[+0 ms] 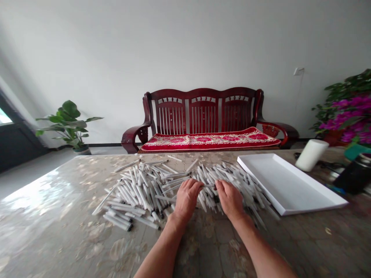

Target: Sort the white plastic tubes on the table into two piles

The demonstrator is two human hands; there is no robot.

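Between my two hands a slim whitish pen (208, 186) with a dark end lies level, just above the piles. My left hand (188, 196) is closed on its left end, fingers bent over it. Thumb and fingers of my right hand (229, 196) pinch the dark right end. To the left spreads a loose heap of white pens (142, 187) with black ends. Another pile of white pens (240, 179) lies behind and right of my right hand, partly hidden by it.
A shallow white tray (295, 189) stands right of the piles on the patterned table (72, 239). Beyond it are a white roll (312, 155) and a dark bottle (355, 173). A red wooden bench (203, 112) stands behind the table, with a potted plant (69, 123) at left.
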